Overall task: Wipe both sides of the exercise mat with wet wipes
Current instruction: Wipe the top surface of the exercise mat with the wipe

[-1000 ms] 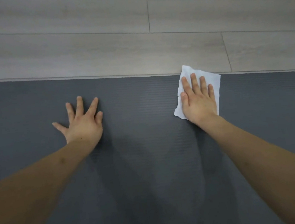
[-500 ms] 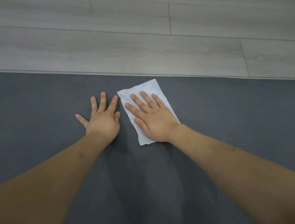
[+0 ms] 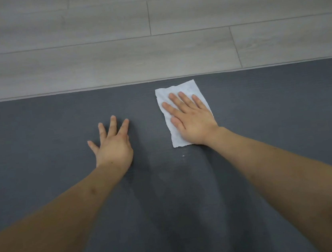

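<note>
Nearest the camera, the dark exercise mat (image 3: 37,141) shows faint damp streaks. Further out, the left hand (image 3: 112,146) presses it flat with fingers spread. Beyond, the right hand (image 3: 191,120), fingers straight, presses the wet wipe (image 3: 179,91) near the mat's far edge; half a second ago it lay beside the left hand, so the stroke has swung rightward and this side seems partly wiped.

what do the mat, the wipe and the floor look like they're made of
Mat: probably foam or rubber, matte dark grey with fine ribbing. Wipe: thin white nonwoven sheet, wrinkled, lying flat under the right hand. Floor: wood-look planks, pale grey grain and seams; laminate or vinyl, unclear.
</note>
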Motion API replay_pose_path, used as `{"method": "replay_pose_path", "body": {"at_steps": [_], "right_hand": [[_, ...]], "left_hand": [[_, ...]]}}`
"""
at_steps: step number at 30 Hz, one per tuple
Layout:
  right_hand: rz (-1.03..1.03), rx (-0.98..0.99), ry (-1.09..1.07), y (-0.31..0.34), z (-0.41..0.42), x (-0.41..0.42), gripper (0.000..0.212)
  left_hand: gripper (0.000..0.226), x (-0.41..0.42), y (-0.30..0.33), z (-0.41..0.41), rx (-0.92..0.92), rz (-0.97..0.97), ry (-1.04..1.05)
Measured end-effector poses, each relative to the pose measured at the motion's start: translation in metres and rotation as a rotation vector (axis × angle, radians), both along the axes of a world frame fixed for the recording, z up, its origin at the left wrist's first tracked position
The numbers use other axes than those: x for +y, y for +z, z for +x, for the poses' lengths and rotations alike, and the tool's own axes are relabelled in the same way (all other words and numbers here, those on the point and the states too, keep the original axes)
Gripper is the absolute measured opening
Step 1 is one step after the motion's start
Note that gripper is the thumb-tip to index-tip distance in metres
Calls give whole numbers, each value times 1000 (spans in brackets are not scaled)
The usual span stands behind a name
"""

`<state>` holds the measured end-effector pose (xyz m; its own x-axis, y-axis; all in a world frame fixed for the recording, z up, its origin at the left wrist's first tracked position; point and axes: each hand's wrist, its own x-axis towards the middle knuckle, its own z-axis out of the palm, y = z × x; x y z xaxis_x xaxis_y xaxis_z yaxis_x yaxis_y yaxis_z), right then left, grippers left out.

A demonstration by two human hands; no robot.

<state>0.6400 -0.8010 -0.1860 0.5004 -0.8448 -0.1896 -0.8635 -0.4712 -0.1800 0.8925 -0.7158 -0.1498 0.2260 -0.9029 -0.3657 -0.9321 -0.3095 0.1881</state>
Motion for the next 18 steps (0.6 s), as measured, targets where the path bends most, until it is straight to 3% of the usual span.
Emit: {"method": "replay_pose_path", "body": {"at_steps": [6,11,18], "right_hand": [[18,37,-361,1,-121,-8,58],[34,42,-692,1,-219,32,59],[33,67,-768,-1,-206,77,60]], "left_hand": [[50,-8,0,-92,9,-24,-92],[52,-9,-3,-139,8,5,-124],[51,2,-4,-120,1,-81,-127]]}}
